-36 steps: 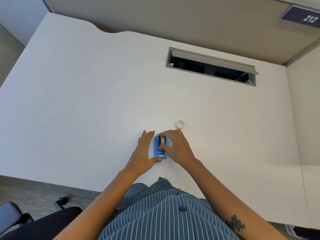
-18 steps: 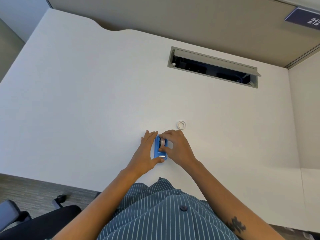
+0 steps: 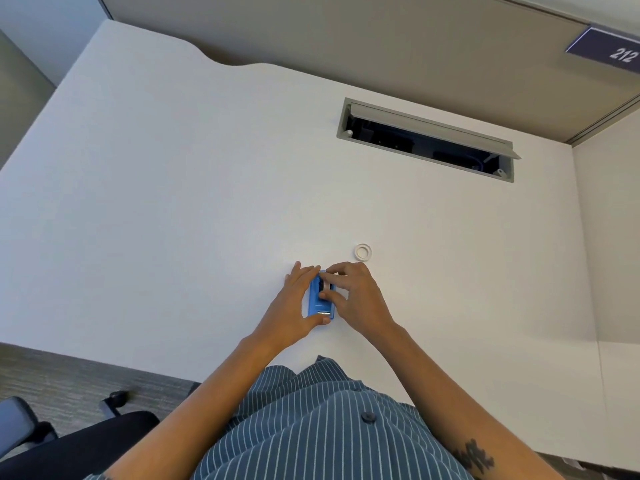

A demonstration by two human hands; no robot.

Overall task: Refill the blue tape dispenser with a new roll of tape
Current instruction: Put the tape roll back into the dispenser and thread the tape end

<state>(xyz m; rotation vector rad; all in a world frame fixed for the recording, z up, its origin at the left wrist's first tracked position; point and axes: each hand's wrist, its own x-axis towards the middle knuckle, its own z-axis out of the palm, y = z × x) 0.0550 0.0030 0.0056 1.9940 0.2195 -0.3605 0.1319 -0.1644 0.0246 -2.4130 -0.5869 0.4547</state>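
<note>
The blue tape dispenser [image 3: 318,301] lies on the white desk [image 3: 173,220] near its front edge. My left hand [image 3: 294,306] clasps the dispenser's left side, thumb across its near end by the metal cutter. My right hand [image 3: 356,299] pinches a tape roll [image 3: 325,285] that sits in the dispenser's well; fingers hide most of the roll. A small white ring [image 3: 362,252], a tape core, lies flat on the desk just beyond my right hand.
An open grey cable hatch [image 3: 426,140] is set into the desk at the back right. A beige partition [image 3: 346,39] runs behind the desk. A dark office chair [image 3: 69,441] stands at the lower left over grey carpet.
Both hands stay on the dispenser. My right fingers have shifted slightly on the roll, which now sits lower in the well; the view has tilted a little.
</note>
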